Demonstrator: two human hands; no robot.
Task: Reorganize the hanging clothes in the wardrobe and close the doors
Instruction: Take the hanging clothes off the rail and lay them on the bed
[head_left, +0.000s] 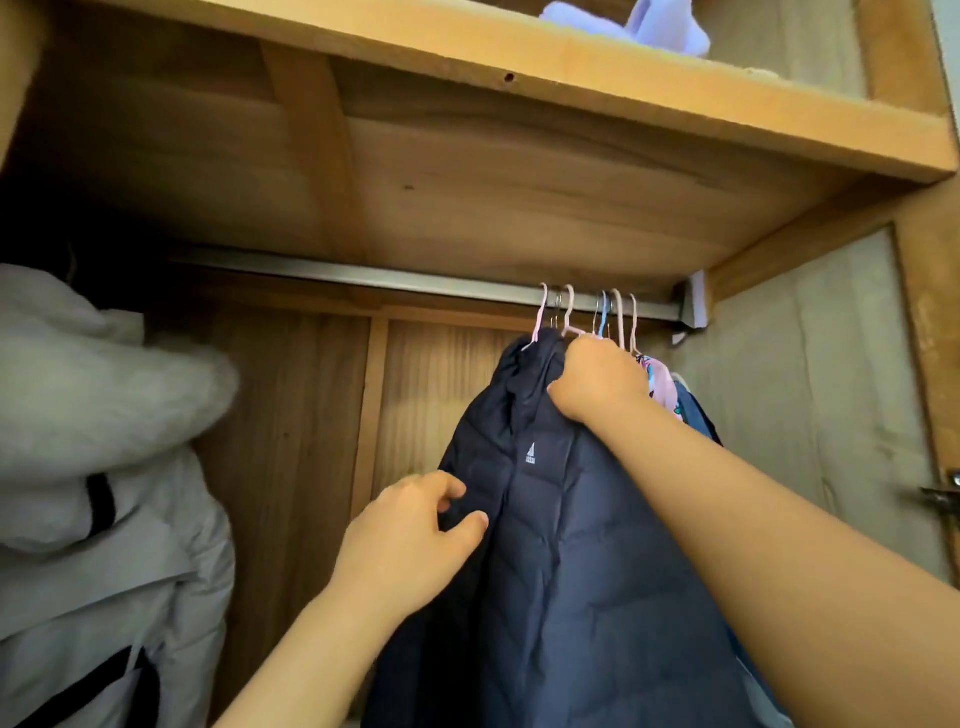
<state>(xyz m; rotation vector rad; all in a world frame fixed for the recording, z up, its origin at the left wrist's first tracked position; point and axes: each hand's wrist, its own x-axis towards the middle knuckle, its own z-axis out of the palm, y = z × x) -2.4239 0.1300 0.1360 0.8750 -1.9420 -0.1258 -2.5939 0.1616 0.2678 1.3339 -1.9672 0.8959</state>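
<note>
A navy quilted jacket (566, 545) with a small white logo hangs from a pink hanger (540, 317) on the metal rail (363, 278) at the wardrobe's right end. My right hand (597, 376) grips the jacket at its collar, just under the hangers. My left hand (415, 540) pinches the jacket's left edge lower down, thumb and fingers curled on the fabric. Behind the jacket hang several more hangers (615, 322) with a pink patterned garment (660, 384) and something blue, mostly hidden.
A white puffy coat (98, 467) with black trim fills the left side, blurred. The rail's middle stretch is bare. A wooden shelf (519, 67) above holds a lilac fabric item (660, 23). A door hinge (943, 493) shows at the right edge.
</note>
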